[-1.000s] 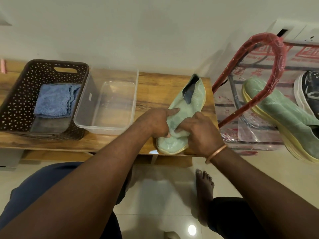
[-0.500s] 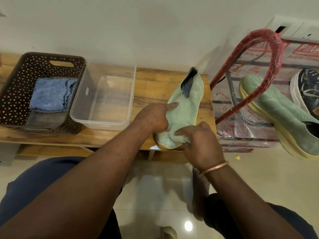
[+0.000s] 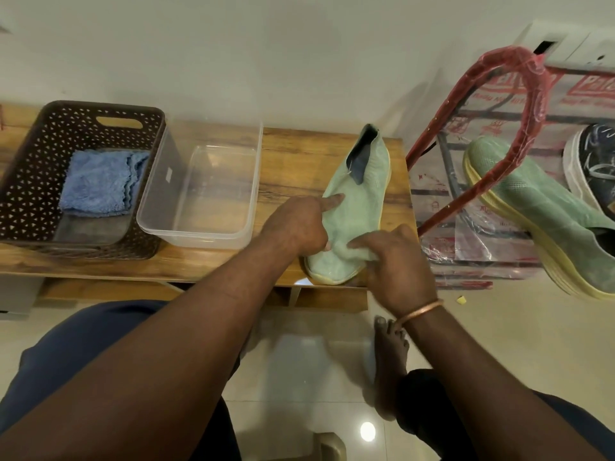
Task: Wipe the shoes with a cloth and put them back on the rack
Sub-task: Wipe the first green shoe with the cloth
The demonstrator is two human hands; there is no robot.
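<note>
A pale green slip-on shoe with a yellow sole lies on the wooden bench, toe toward me. My left hand holds its left side, index finger stretched along the upper and the other fingers curled. My right hand grips a bunched pale green cloth against the toe area. The matching green shoe rests tilted on the red-framed rack at the right, beside a dark shoe.
A brown perforated basket holding a folded blue cloth stands at the bench's left end. A clear plastic tub sits between it and the shoe. My bare foot is on the tiled floor below.
My right hand rubbed the cloth down toward the toe tip and back up onto the toe. My left index finger straightened along the upper. The shoe stayed in place.
</note>
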